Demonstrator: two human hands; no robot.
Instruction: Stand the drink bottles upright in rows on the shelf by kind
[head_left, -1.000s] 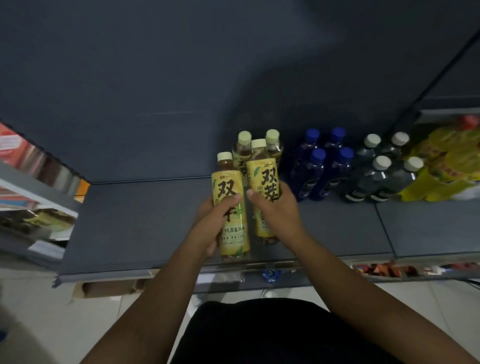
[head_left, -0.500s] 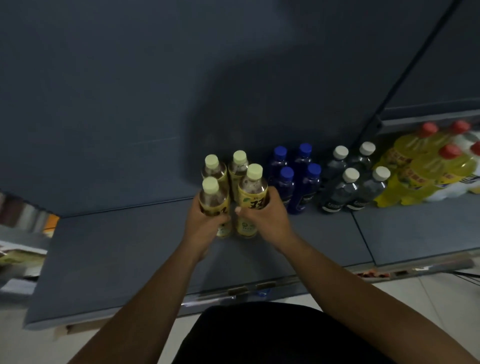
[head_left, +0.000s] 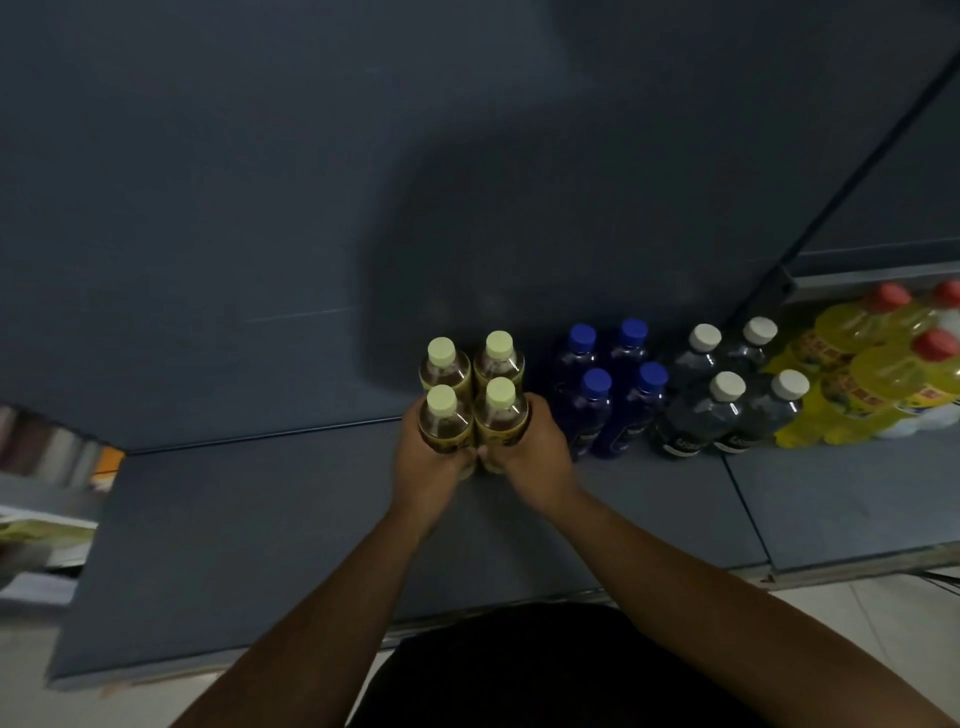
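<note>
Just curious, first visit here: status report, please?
Left hand grips front-left tea bottle; right hand grips front-right tea bottle. Both upright on shelf. Blue-capped bottles close at right.

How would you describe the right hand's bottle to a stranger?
On the grey shelf, left of the blue-capped bottles, four pale-capped tea bottles stand in a square. It is the front right bottle, nearest the blue caps, gripped by the right hand; the left hand grips the front left bottle.

A shop: steel shelf with rowed drink bottles.
</note>
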